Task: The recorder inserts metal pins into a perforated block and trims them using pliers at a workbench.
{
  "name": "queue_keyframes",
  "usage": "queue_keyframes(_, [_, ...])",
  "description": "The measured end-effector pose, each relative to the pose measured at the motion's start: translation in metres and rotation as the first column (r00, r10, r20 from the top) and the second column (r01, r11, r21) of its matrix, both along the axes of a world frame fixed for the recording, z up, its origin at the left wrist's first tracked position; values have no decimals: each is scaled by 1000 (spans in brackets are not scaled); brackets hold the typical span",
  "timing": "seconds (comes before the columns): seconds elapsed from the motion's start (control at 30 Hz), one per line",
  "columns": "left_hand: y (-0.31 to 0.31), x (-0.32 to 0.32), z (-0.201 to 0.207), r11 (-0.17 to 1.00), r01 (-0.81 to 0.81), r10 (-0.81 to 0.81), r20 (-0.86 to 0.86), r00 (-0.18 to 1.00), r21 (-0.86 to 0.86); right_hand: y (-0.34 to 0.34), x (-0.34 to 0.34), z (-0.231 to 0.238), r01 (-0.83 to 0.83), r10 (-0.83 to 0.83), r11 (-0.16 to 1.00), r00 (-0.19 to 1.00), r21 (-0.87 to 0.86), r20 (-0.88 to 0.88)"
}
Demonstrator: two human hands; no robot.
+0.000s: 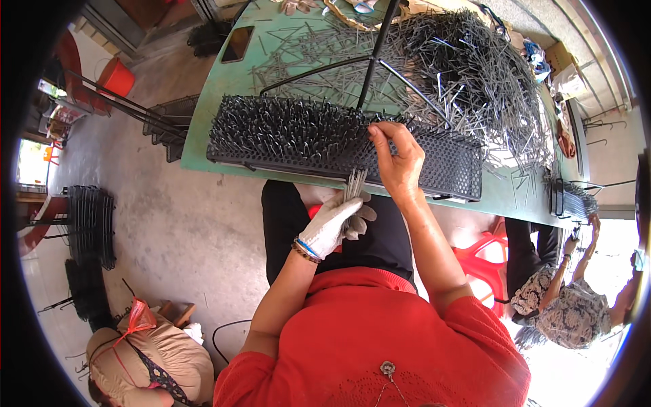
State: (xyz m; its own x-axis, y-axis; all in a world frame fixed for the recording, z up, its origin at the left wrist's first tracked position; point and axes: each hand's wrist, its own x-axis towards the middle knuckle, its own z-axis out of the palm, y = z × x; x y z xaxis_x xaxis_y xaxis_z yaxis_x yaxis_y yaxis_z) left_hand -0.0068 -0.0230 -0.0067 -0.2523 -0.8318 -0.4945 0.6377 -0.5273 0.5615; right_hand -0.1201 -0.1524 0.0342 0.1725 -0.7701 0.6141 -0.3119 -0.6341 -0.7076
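My left hand [330,220], in a whitish glove, is closed round a bundle of thin metal pins [355,182] that point up toward the table edge. My bare right hand [400,157] is over a black perforated rack [444,163], with thumb and forefinger pinched together at the border of the filled part. Whatever is between those fingertips is too small to make out. Dark upright pins [278,129] with bent tips stand densely in the rack's left and middle part. Toward the right, the rack's holes show bare.
A large heap of loose pins [475,68] covers the green table [210,102] behind the rack. A black metal frame [371,61] rises there. A phone [237,44] lies at the far left. Co-workers [573,305] [149,359] sit right and lower left; a red stool [485,264] stands beside me.
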Motion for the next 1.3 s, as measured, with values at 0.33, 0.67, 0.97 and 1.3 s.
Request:
queue_keyframes(0.33, [0,-1,-6,1000,-2,2,19,1000,-20,-1,2,1,1,-63,950,979,-312,-192])
queue_keyframes(0.67, [-1,1,-5,1000,3,-3,-16,1000,-2,1,1,-12,13,-104,950,954,-311,-280])
queue_keyframes(0.97, [-1,-1,-9,999,26,-25,23,999,-31,6,-2,-9,-51,-55,959,931,-279,-361])
queue_keyframes(1.3, [-2,-3,3,983,-80,68,-79,995,-164,25,-29,7,-123,210,831,973,542,-100])
